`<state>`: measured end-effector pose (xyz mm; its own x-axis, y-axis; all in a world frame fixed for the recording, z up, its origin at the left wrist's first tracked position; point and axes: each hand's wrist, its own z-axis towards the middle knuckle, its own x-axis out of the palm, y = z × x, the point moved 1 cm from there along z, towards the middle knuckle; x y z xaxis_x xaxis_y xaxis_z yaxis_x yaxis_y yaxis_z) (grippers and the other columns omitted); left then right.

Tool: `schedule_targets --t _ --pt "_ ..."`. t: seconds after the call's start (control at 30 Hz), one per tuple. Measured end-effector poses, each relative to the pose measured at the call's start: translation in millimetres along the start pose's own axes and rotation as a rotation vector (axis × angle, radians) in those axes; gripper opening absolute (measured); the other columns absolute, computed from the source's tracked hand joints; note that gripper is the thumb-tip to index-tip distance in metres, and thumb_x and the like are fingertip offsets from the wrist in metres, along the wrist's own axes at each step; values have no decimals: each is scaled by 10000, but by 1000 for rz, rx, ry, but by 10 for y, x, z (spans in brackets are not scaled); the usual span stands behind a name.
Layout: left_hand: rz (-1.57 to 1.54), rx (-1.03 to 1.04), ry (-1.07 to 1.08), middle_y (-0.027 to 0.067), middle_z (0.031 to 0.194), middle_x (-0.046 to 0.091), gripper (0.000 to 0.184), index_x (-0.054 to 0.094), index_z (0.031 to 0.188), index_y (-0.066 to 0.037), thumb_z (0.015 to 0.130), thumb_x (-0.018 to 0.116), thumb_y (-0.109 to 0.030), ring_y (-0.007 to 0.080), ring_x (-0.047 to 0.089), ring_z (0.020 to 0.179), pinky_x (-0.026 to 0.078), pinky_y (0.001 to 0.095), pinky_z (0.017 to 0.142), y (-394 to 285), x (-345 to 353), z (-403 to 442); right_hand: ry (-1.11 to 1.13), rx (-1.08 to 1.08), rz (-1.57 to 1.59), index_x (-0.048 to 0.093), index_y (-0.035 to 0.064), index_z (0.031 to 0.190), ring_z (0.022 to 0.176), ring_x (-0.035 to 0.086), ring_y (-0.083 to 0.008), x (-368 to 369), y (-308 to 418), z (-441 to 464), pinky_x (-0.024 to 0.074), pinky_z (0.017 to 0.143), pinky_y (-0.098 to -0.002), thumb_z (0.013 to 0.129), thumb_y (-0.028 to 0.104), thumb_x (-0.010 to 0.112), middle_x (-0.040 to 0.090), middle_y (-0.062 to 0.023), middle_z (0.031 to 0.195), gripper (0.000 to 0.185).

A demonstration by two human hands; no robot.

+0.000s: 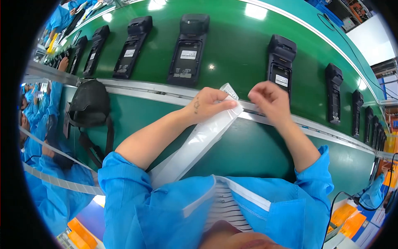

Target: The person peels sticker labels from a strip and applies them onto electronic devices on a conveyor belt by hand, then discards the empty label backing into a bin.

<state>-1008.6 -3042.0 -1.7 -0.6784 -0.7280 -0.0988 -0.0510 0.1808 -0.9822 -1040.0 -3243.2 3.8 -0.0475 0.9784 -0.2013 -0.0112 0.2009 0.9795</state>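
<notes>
My left hand (211, 103) pinches one end of a long whitish strip (199, 141), which runs down toward my chest. A small printed label (229, 91) sticks out past its thumb and fingers. To the right, my right hand (269, 99) is raised near the belt's edge, slightly blurred, with its fingers curled and thumb near the fingertips. Whether it holds anything small is too unclear to tell. Just behind it lies a black handheld device (281, 62) with a white label, partly covered by the hand. Another such device (189, 50) lies beyond my left hand.
Several more black devices (133, 47) lie in a row on the green belt (236, 45). A metal rail (161, 94) edges the belt. A black bag (89, 103) with a strap rests at the left. Other people in blue (62, 199) are at the far left.
</notes>
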Motion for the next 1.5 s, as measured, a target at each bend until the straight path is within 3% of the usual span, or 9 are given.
schedule_targets --t 0.07,0.23,0.3,0.37,0.6,0.77,0.97,1.07,1.5 --pt "0 -15 -19 14 630 584 282 643 747 2 818 595 -267 51 506 592 396 214 516 46 -5 12 117 148 389 559 8 836 620 539 -71 176 20 -115 441 507 -194 776 105 647 573 -25 726 144" --pt "33 -82 -43 20 654 588 261 639 778 -11 806 598 -267 71 525 610 413 226 540 34 43 48 25 89 551 546 -11 859 622 550 -81 279 -25 -232 454 497 -191 782 60 628 572 -53 740 133" --pt "-38 20 -57 32 714 603 244 630 840 -17 807 591 -256 85 548 663 434 233 587 13 125 70 -23 66 566 557 -7 832 631 544 -75 261 -37 -256 450 503 -188 781 50 626 571 -51 739 103" --pt "-37 63 -5 57 825 619 243 602 948 -18 807 584 -215 108 574 769 456 250 673 -38 144 57 -79 35 438 564 -1 817 633 542 -70 213 -65 -240 449 519 -192 777 43 627 572 -44 741 86" --pt "-94 -58 86 55 827 624 195 604 933 8 811 592 -145 105 578 734 453 240 654 7 204 79 -409 -225 225 577 -4 797 610 544 -77 -419 -75 123 457 563 -205 789 61 608 587 -39 712 72" --pt "-125 -59 93 54 829 625 179 612 905 9 814 592 -144 85 568 719 448 232 640 -25 242 112 -113 192 -99 585 -3 754 534 509 -54 -1051 -218 408 442 485 -188 758 152 661 556 -17 622 173" --pt "-128 -69 96 46 816 620 173 616 903 -2 814 592 -149 78 559 726 439 225 646 11 286 137 -148 140 -233 603 -5 716 491 487 -49 -1029 -270 470 425 438 -184 730 150 682 554 -17 591 174" --pt "-109 -26 93 86 791 615 226 581 906 7 795 622 -185 139 621 680 496 249 584 30 308 164 -140 141 -245 623 -22 736 497 527 -71 -1047 -301 485 464 453 -196 707 167 693 578 -40 594 203" --pt "-126 -64 108 37 792 618 176 621 892 -21 813 598 -176 83 563 697 440 227 625 -44 430 202 -115 138 -270 623 -33 738 500 540 -79 -1046 -262 486 473 457 -201 702 148 691 579 -52 589 197"
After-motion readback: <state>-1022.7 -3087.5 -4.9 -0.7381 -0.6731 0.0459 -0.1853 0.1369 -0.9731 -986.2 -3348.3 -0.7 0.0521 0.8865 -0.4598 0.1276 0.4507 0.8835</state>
